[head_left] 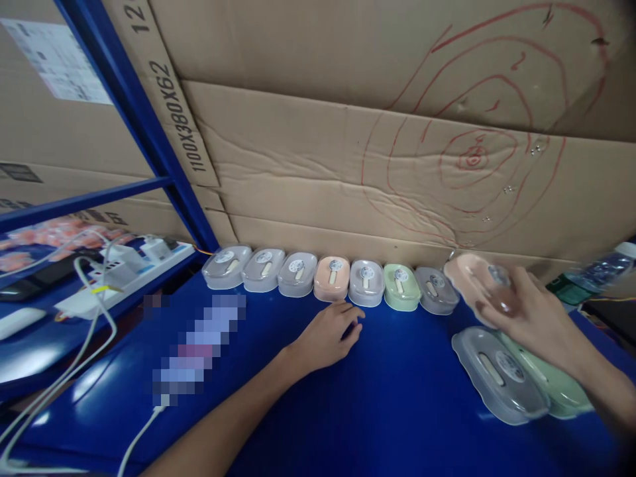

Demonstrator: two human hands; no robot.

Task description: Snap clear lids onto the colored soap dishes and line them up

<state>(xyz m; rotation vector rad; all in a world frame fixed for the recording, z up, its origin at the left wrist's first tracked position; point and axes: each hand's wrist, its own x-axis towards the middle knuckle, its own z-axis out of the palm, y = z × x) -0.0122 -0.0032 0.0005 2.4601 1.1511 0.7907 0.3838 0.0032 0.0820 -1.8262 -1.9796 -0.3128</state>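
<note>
My right hand (529, 311) is closed around a peach plastic box (479, 281) with a clear cover and round sticker, at the right end of a row. Motion blurs that hand slightly. Resting on the blue tabletop, my left hand (330, 334) has loosely bent fingers, thumb apart, nothing in it. Its fingertips are just in front of the peach box in the row (332, 279). Also in the row are grey boxes (366, 283) and a green box (402, 287). Below my right hand lie a larger-looking grey box (501, 377) and a green box (556, 387), partly covered by my forearm.
Behind the row stands a cardboard sheet (298, 146) with red rings drawn on it. A pixelated device (199, 344) with a white cable lies at left. Beyond it are a power strip (124, 278) and a blue frame (183, 205). A plastic bottle (596, 271) lies at right.
</note>
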